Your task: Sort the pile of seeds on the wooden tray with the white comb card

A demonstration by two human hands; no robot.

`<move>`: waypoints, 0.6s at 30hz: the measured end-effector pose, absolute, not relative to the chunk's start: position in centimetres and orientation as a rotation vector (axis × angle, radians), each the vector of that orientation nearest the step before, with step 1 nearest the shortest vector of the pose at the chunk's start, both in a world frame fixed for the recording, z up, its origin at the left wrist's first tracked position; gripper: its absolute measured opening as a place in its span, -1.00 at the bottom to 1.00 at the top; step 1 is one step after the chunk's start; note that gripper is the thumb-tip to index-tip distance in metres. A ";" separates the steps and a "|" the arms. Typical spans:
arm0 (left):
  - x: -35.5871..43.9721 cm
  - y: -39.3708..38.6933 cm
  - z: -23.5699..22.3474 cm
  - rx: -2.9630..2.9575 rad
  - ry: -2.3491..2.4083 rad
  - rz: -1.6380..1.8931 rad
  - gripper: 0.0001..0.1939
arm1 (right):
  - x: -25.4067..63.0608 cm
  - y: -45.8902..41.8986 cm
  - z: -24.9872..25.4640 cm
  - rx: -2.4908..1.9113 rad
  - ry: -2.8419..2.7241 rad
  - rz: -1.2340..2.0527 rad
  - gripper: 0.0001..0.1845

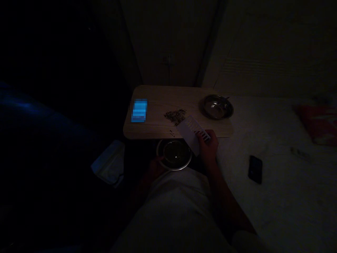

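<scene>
My right hand [209, 146] is closed on a flat white plastic piece with a row of slots [190, 135]; its exact kind is unclear in the dark. The far edge of this piece touches a small heap of dark and pale grains or seeds [176, 116] on a light wooden table [158, 94]. A few loose grains lie nearer the table's front edge. Below that edge, a round metal bowl [174, 169] sits by my lap. My left hand [156, 166] grips the bowl's left rim, its fingers partly lost in shadow.
A second metal bowl [218, 107] with a utensil handle stands at the table's right end. A glowing screen [139, 110] lies at the left end. On the pale bedding to the right are a dark phone [255, 169] and a red cloth [318, 123]. A whitish bag [109, 165] is at lower left.
</scene>
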State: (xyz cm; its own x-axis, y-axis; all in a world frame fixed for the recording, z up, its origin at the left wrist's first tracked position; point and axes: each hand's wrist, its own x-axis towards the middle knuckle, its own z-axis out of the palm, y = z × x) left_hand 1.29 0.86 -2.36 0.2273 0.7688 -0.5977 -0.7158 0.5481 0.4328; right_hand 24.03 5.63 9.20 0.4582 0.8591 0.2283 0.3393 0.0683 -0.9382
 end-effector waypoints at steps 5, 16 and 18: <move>1.3 1.4 -3.2 0.016 0.908 0.993 -0.86 | 24.9 5.7 9.4 -1.514 -1.065 0.499 -0.73; 1.0 1.6 -3.2 0.049 0.891 0.955 -0.69 | 26.0 5.9 9.6 -1.495 -0.993 0.473 -0.73; 0.8 1.5 -3.3 0.052 0.882 0.957 -0.68 | 26.3 6.0 9.5 -1.474 -0.956 0.470 -0.71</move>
State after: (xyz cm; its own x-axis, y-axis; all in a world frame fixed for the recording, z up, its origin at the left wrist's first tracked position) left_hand 0.81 1.53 -3.28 0.2658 0.7283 -0.6316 -0.6888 0.6019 0.4042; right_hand 26.33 5.99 9.47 0.5729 0.7810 0.2487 0.2803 0.0984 -0.9548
